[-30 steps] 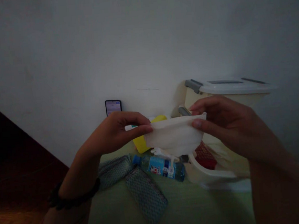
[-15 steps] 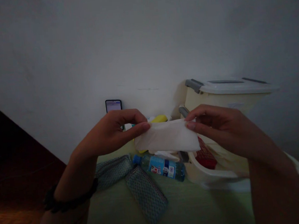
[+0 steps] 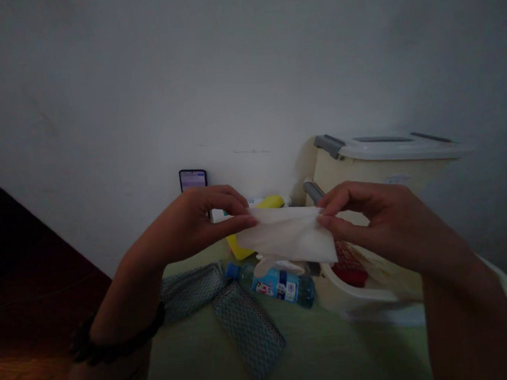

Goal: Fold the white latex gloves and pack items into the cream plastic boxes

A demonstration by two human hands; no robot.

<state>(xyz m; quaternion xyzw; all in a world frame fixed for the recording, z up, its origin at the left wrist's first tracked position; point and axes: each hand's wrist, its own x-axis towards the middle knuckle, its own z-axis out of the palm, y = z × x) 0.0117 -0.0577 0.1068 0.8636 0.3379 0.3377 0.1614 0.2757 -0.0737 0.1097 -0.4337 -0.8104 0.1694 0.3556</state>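
A folded white tissue [image 3: 290, 234] is stretched level between my two hands, above the table. My left hand [image 3: 203, 220] pinches its upper left corner between thumb and fingers. At the upper right corner, my right hand [image 3: 370, 219] pinches it in the same way. Behind and below the tissue lies a plastic bottle [image 3: 283, 287] with a blue cap and blue label, on its side. Something pale [image 3: 270, 265] shows just under the tissue's lower edge; its kind is unclear. A yellow item [image 3: 238, 250] is partly hidden behind the tissue.
Two grey-green mesh-textured cloth pieces [image 3: 249, 328] lie on the green table [image 3: 319, 354]. A phone [image 3: 193, 178] leans on the wall. At right, an open cream bin [image 3: 367, 292] holds a red item [image 3: 350, 267]; another lidded cream box [image 3: 387, 168] stands behind.
The tissue has shifted slightly down and creased near my right fingers. My right hand has dropped a little. More of the yellow item and the pale thing shows.
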